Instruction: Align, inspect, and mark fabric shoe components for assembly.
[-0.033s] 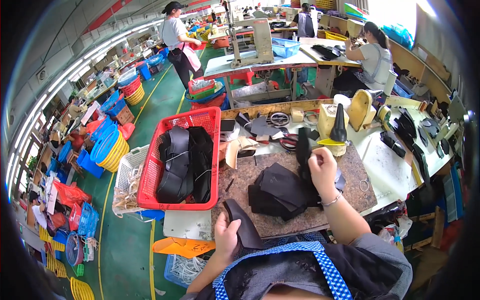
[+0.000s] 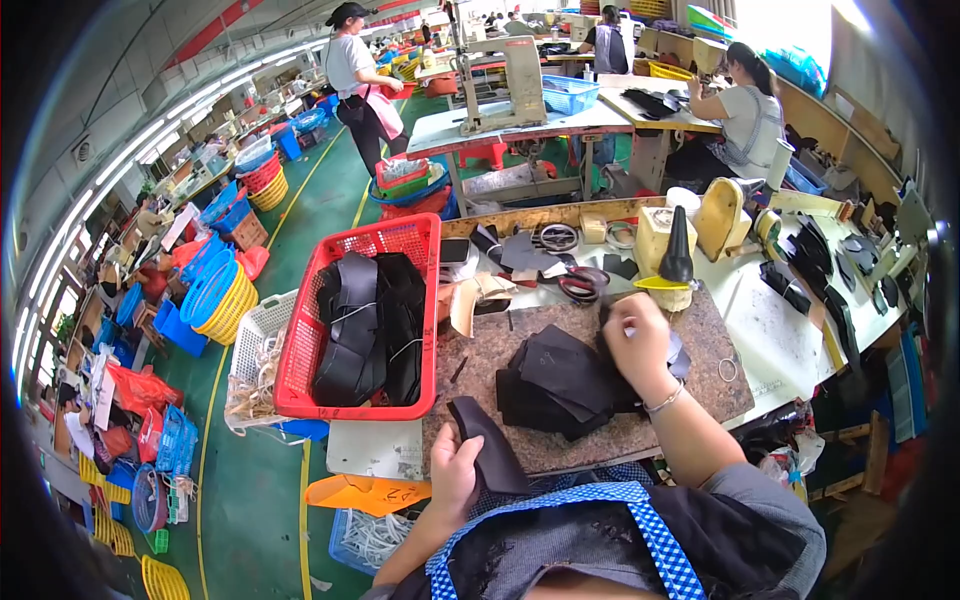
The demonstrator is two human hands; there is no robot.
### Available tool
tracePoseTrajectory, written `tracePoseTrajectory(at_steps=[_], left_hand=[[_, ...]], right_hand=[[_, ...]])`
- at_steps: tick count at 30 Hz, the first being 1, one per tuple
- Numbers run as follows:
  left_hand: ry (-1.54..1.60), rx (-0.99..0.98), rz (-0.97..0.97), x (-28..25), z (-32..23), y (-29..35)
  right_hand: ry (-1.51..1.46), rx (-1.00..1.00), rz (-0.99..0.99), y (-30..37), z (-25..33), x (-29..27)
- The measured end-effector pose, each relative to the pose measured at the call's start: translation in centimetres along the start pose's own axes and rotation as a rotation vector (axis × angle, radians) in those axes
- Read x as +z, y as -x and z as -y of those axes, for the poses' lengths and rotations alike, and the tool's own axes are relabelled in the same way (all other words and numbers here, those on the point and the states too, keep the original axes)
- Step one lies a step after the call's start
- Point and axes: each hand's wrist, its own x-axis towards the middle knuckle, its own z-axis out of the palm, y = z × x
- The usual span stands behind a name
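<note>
Two bare hands work at the lower centre of the frame. The left hand is closed on a black piece, thumb lying over its face and fingers behind; this edge hold probably leaves most of the surface uncovered. The piece slants over the near edge of the speckled brown board. The right hand, right of centre, has its fingers curled in beside a fanned pile of black pieces, which seems placed within easy reach of both hands. The red basket, left of centre, holds tied black bundles, likely banded to keep them together. Scissors lie just beyond the board, perhaps to leave the middle free.

Dark material shows at the right hand's fingers, but the knuckles hide how far they close and whether they grip it. The left fingertips are hidden behind the piece, its lower end is hard to separate from the dark clothing, and overlapping makes the pile uncountable.
</note>
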Motion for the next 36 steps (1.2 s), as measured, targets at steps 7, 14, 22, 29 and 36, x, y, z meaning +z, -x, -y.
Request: tracePoseTrajectory(at_steps=[7,14,22,29,36], left_hand=[[-0.279,-0.005,-0.004,1.8,2.7,-0.6],[-0.359,0.073,0.046,1.6,2.1,-0.2],[-0.075,-0.06,-0.018,0.6,0.1,0.2],[-0.243,0.001,0.015,1.9,3.1,-0.5],[-0.206,0.043,0.042,1.5,2.4,-0.1]], right_hand=[[-0.484,0.0,0.825,7.2,6.4,0.6],[-0.477,-0.081,0.602,8.7,6.0,1.4],[0.067,-0.119,0.132,0.7,0.6,0.8],[-0.409,-0.163,0.761,7.7,6.3,0.9],[-0.423,0.212,0.557,7.6,6.2,0.8]])
